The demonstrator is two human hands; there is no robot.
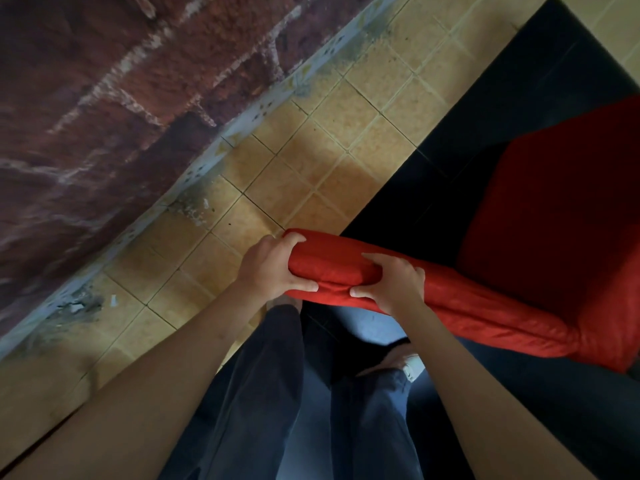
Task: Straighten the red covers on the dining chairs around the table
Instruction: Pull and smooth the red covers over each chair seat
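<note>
A dining chair with a red cover (491, 306) stands right in front of me, seen from above. Its padded top edge runs from centre to lower right, and the red seat (554, 209) lies beyond it. My left hand (270, 268) grips the left end of the covered chair top, fingers curled over it and thumb underneath. My right hand (391, 284) grips the same top edge just to the right, thumb pinching the fabric fold. Both hands are close together.
A dark tabletop (519, 98) lies past the chair at the right. Tan floor tiles (311, 168) fill the middle, and a brick wall (104, 98) with a pale skirting rises at the left. My legs in dark trousers stand below the chair.
</note>
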